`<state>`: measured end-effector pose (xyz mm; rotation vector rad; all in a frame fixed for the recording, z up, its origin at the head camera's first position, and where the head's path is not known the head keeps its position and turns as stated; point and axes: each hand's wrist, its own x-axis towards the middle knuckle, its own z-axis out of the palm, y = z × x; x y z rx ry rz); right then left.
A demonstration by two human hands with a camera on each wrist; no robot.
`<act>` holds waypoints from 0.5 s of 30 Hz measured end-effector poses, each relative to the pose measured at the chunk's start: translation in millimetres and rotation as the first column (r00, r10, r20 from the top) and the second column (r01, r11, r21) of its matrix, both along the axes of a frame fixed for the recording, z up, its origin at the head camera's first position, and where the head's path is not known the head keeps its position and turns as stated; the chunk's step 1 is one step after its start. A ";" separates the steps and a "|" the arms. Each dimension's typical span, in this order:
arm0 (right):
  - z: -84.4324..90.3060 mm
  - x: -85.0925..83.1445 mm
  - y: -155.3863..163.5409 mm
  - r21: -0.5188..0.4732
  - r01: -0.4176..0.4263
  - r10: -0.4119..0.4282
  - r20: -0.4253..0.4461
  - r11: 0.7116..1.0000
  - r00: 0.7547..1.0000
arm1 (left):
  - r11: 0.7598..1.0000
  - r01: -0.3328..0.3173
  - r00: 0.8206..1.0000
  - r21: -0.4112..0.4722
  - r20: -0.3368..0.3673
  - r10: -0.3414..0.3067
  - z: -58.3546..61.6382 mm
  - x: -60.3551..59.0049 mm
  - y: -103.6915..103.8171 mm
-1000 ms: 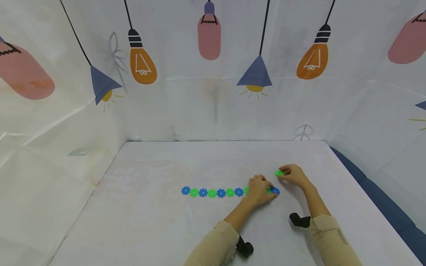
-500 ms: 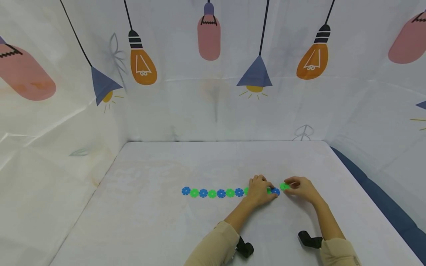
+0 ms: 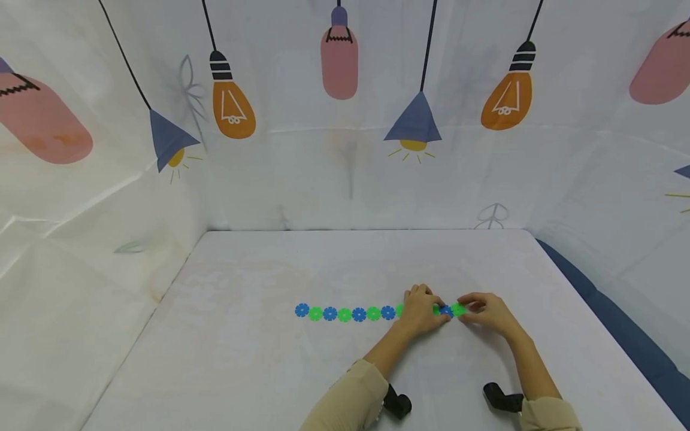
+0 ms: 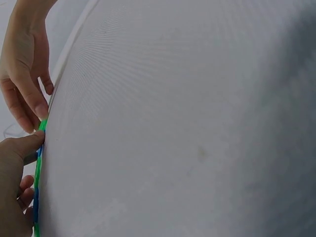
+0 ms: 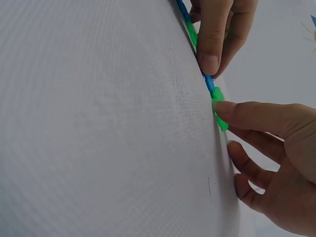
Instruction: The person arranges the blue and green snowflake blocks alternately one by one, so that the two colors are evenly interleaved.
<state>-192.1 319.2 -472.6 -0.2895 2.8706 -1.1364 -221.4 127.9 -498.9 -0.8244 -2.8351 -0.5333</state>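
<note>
We see a white backdrop printed with hanging lamps and bulbs rising behind and to both sides of a white surface, and a dark blue strip runs along the surface's right edge.

On the surface, toward the near right, lies a chain of flat plastic flower discs, blue and green by turns, running left to right in one straight line. Its left end is a blue disc, well apart from both hands.

Our left hand rests on the right part of the chain, fingers curled down over it, covering a few discs. From the right wrist view its fingertip presses on the line just left of the last blue disc, so this grip is pressed down on the chain rather than lifted around it.

Our right hand sits just to the right, close beside the left one. Its thumb and forefinger pinch a green disc that meets the last blue disc at the chain's right end. The right wrist view shows the green disc edge-on, touching the blue one, with the thumb on it and the other fingers loosely bent below. In the left wrist view the chain shows only as a thin blue and green edge between the two hands.

Both forearms wear tan sleeves, each with a black wrist mount.
</note>
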 end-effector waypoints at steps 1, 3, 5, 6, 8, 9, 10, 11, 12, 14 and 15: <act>0.2 0.2 -0.1 0.002 0.000 0.000 0.000 1.000 1.000 | 1.000 -0.001 1.000 0.002 -0.001 0.001 0.0 0.1 0.1; 1.0 0.9 0.0 0.014 0.002 -0.002 -0.001 1.000 1.000 | 1.000 -0.004 1.000 0.002 -0.001 0.004 -0.2 0.0 0.6; 1.6 1.5 0.4 0.034 0.010 -0.010 -0.005 0.999 1.000 | 1.000 -0.006 1.000 0.002 0.001 0.006 -0.1 0.4 0.7; 1.9 1.9 0.5 0.043 0.014 -0.014 -0.006 0.999 1.000 | 1.000 -0.006 1.000 0.004 0.002 0.006 -0.2 0.5 0.8; 2.1 2.5 0.9 0.061 0.012 -0.011 -0.014 0.998 1.000 | 1.000 -0.006 1.000 0.000 0.002 0.006 -0.6 0.6 0.9; 1.9 2.5 0.9 0.068 0.007 -0.005 -0.019 0.998 1.000 | 1.000 -0.006 1.000 0.000 0.001 0.006 -0.8 0.7 0.9; 1.5 2.4 0.6 0.070 0.004 -0.003 -0.025 0.998 1.000 | 1.000 -0.005 1.000 0.003 -0.001 0.005 -1.0 0.7 0.8; 0.9 1.9 0.4 0.075 0.000 0.003 -0.032 0.997 0.999 | 1.000 -0.005 1.000 0.001 -0.003 0.005 -1.1 0.6 0.8; 0.1 1.4 -0.1 0.079 -0.007 0.010 -0.040 0.997 0.999 | 1.000 -0.005 1.000 -0.002 -0.005 0.005 -1.4 0.5 0.8; -1.4 0.4 -1.2 0.096 -0.013 0.019 -0.057 0.995 0.998 | 1.000 -0.005 1.000 -0.003 -0.009 0.005 -1.7 0.2 0.9; -2.2 -0.1 -1.8 0.102 -0.011 0.017 -0.064 0.995 0.998 | 1.000 -0.004 1.000 -0.001 -0.009 0.004 -1.8 0.1 1.0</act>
